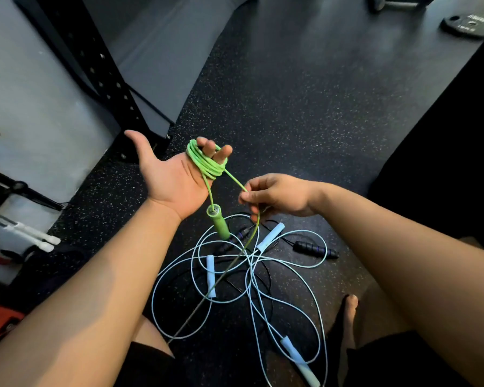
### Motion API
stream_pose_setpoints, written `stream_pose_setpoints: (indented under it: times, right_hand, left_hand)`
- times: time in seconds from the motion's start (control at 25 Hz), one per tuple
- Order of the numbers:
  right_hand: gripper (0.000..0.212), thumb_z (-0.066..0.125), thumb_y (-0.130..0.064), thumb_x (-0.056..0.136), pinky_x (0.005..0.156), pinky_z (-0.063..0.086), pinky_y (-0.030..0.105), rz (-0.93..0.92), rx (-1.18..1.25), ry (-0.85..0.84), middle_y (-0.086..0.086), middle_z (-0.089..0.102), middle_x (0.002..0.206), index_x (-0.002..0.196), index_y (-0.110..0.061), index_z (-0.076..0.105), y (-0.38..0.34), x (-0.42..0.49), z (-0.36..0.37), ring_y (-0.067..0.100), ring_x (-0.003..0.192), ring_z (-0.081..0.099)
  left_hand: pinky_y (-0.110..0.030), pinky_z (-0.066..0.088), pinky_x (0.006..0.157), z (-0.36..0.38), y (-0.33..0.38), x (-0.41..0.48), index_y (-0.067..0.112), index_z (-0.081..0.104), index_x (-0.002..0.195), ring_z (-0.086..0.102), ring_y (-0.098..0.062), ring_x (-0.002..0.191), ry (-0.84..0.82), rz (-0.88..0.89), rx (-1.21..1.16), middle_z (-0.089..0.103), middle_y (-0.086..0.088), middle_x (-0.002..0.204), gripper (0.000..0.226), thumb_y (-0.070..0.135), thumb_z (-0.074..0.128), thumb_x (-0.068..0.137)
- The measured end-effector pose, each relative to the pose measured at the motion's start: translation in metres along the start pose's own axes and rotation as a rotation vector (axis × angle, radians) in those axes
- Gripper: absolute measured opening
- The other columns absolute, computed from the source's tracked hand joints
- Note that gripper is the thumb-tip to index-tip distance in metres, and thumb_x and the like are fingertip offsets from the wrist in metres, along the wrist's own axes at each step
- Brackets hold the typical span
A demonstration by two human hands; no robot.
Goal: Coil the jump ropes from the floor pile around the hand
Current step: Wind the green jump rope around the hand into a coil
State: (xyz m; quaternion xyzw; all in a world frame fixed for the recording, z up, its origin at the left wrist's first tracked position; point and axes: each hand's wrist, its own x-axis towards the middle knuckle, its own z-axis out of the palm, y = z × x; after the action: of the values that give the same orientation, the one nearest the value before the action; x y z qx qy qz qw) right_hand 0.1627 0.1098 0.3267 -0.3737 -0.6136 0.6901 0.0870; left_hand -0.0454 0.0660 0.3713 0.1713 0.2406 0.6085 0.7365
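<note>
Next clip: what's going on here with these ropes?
A person is winding a green rope around the straight fingers of the left hand, which is held palm up. Several loops are on it, and one green handle dangles below the palm. The right hand pinches the loose length, which trails down to the floor. The blue ropes and a black rope lie tangled there, not yet picked up.
</note>
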Motion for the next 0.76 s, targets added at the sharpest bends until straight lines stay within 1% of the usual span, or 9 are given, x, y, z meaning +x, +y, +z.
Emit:
stream_pose_setpoints:
  times: [0.12, 0.16, 0.28, 0.36, 0.4, 0.48, 0.56, 0.68, 0.76]
  right_hand:
    - [0.014, 0.052, -0.015, 0.103, 0.064, 0.053, 0.030, 0.024, 0.027, -0.046, 0.003, 0.057, 0.065, 0.096, -0.010, 0.063, -0.009, -0.002, -0.002, 0.020, 0.065, 0.059]
    - [0.015, 0.051, -0.015, 0.103, 0.063, 0.054, 0.030, 0.059, 0.025, -0.076, 0.003, 0.055, 0.064, 0.096, -0.009, 0.064, -0.010, -0.004, -0.002, 0.021, 0.064, 0.060]
    - [0.021, 0.049, -0.016, 0.104, 0.062, 0.057, 0.031, 0.137, -0.010, -0.172, 0.004, 0.052, 0.060, 0.099, -0.007, 0.068, -0.014, -0.010, -0.001, 0.020, 0.059, 0.061]
    - [0.024, 0.049, -0.017, 0.104, 0.060, 0.055, 0.031, 0.072, -0.030, -0.162, 0.002, 0.046, 0.059, 0.107, -0.007, 0.070, -0.022, -0.013, -0.007, 0.017, 0.053, 0.051]
    - [0.025, 0.049, -0.019, 0.103, 0.058, 0.051, 0.031, 0.017, -0.053, -0.139, 0.000, 0.043, 0.058, 0.110, -0.008, 0.070, -0.027, -0.015, -0.011, 0.016, 0.052, 0.046]
    - [0.028, 0.048, -0.020, 0.104, 0.055, 0.040, 0.029, -0.069, -0.112, -0.092, -0.002, 0.040, 0.057, 0.117, -0.007, 0.070, -0.039, -0.020, -0.019, 0.014, 0.052, 0.039]
    - [0.028, 0.050, -0.019, 0.103, 0.052, 0.036, 0.026, -0.119, -0.202, -0.047, -0.003, 0.042, 0.056, 0.116, -0.005, 0.071, -0.045, -0.024, -0.021, 0.010, 0.052, 0.038]
    - [0.025, 0.060, -0.026, 0.100, 0.049, 0.038, 0.028, -0.222, -0.405, 0.062, 0.005, 0.045, 0.056, 0.098, -0.008, 0.078, -0.045, -0.024, -0.017, 0.013, 0.051, 0.042]
    - [0.031, 0.064, -0.035, 0.096, 0.049, 0.039, 0.033, -0.289, -0.485, 0.137, 0.016, 0.050, 0.054, 0.085, -0.010, 0.078, -0.045, -0.024, -0.016, 0.019, 0.050, 0.045]
  left_hand:
    - [-0.048, 0.048, 0.109, 0.002, 0.002, 0.000, 0.003, 0.057, 0.101, 0.063, -0.043, 0.121, 0.061, 0.078, -0.026, 0.070, -0.022, 0.105, 0.106, 0.100, 0.028, 0.071]
    - [-0.050, 0.047, 0.111, 0.003, 0.005, 0.001, 0.003, 0.055, 0.104, 0.064, -0.042, 0.120, 0.080, 0.120, -0.052, 0.069, -0.023, 0.104, 0.104, 0.099, 0.030, 0.072]
    - [-0.054, 0.047, 0.110, 0.002, 0.015, 0.006, 0.003, 0.050, 0.107, 0.070, -0.038, 0.102, 0.163, 0.247, -0.091, 0.068, -0.019, 0.092, 0.098, 0.095, 0.028, 0.078]
    - [-0.055, 0.049, 0.107, 0.000, 0.017, 0.009, 0.003, 0.048, 0.109, 0.070, -0.038, 0.101, 0.210, 0.283, -0.024, 0.069, -0.017, 0.088, 0.097, 0.093, 0.024, 0.081]
    - [-0.055, 0.049, 0.108, -0.002, 0.016, 0.011, 0.003, 0.047, 0.111, 0.070, -0.038, 0.103, 0.226, 0.276, 0.052, 0.071, -0.017, 0.087, 0.097, 0.092, 0.019, 0.083]
    - [-0.052, 0.044, 0.113, -0.003, 0.009, 0.011, 0.001, 0.047, 0.116, 0.070, -0.035, 0.110, 0.240, 0.210, 0.245, 0.075, -0.020, 0.096, 0.102, 0.090, 0.008, 0.084]
    - [-0.048, 0.035, 0.119, -0.006, 0.001, 0.014, 0.000, 0.045, 0.127, 0.068, -0.031, 0.119, 0.243, 0.094, 0.482, 0.075, -0.022, 0.111, 0.110, 0.088, -0.003, 0.083]
    - [-0.048, 0.022, 0.124, -0.011, -0.014, 0.020, -0.003, 0.043, 0.140, 0.068, -0.024, 0.118, 0.223, -0.097, 0.825, 0.075, -0.021, 0.116, 0.120, 0.086, -0.012, 0.082]
    - [-0.045, 0.025, 0.122, -0.009, -0.024, 0.019, -0.006, 0.053, 0.135, 0.070, -0.025, 0.114, 0.128, -0.253, 0.998, 0.074, -0.026, 0.112, 0.127, 0.084, -0.018, 0.081]
